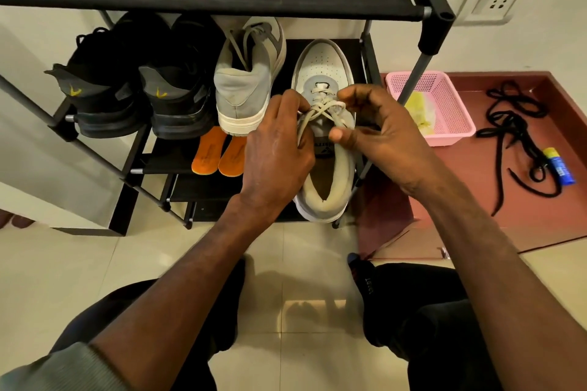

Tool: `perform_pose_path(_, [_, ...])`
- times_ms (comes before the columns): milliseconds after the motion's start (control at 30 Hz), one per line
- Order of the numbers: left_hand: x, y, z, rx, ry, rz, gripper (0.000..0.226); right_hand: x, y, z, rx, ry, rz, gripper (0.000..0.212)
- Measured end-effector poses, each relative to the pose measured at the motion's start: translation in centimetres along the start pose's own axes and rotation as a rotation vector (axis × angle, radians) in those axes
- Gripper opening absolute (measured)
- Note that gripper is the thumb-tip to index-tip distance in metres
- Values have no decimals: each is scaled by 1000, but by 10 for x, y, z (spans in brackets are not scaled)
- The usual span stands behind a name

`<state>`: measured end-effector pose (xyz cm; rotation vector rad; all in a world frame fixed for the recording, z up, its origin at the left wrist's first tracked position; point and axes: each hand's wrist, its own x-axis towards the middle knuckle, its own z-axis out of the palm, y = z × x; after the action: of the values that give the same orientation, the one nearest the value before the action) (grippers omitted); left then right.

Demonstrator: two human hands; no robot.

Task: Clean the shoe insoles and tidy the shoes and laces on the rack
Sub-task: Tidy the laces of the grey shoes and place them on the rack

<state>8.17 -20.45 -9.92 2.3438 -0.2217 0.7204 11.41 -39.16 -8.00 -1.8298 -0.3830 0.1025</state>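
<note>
Home entryway — shoe rack [435, 41], tiled floor [79, 279], wall socket [497, 1]

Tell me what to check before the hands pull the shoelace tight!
1. Both hands on the lace: left hand and right hand pinch the grey lace. Ok.
2. Shoe steady: the grey shoe lies flat on the rack shelf, toe pointing away. Ok.
3. Insole inside that shoe: something tan shows in the opening. Cannot tell.
4. Lace through every eyelet: fingers hide part. Cannot tell.
5. All insoles back in: two orange insoles lie on a lower shelf. Not ok.
6. Floor tidy: black laces lie loose there. Not ok.
</note>
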Motion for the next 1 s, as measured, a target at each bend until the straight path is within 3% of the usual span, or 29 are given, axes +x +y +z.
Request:
perform_pose_path(233, [11, -10, -22, -101, -183, 144, 33, -1, 1, 1, -12, 76, -22, 66])
perform_pose_path(333, [22, -15, -27, -216, -174, 114, 27, 0, 1, 1, -1, 76, -9, 68])
perform_pose_path(633, [36, -16, -21, -229, -213, 141, 6, 1, 1, 2, -4, 111, -3, 71])
perform_pose_path(833, [37, -13, -34, -306, -158, 72, 15, 2, 1, 2, 3, 130, -11, 69])
perform_pose_path(1000, [34, -20, -26, -246, -249, 90, 15, 3, 3, 2, -10, 128, -20, 70])
